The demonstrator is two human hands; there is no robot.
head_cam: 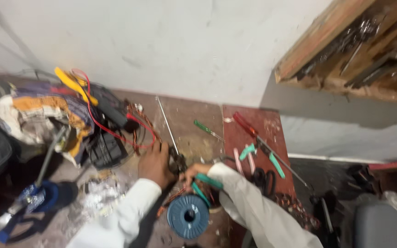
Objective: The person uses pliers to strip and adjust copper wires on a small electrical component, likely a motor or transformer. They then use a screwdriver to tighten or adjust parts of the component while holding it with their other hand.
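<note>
**Hands at a small dark part, copper wire spread about the floor**

The floor (194,119) was crowded with tools under a pale wall (171,41), and a wooden rack of tools (359,50) hung at upper right. A heap of cloth (37,115) with yellow-handled pliers (72,82) and red leads (111,131) lay at left.

Just before the person stood a blue spool (188,216), on end, with loose copper wire (173,197) trailing beside it; judging by that, winding or stripping was under way and not finished, though how much remained could not be told.

The left hand (155,163) lay closed over a small dark part (178,161), fingers curled around it. The right hand (195,172) was clamped on a green-handled tool (205,183), its tip meeting that same part.

Further right lay a red-handled screwdriver (245,125), a green screwdriver (206,129), green-handled pliers (263,156) and black scissors (263,179), all untouched.
</note>
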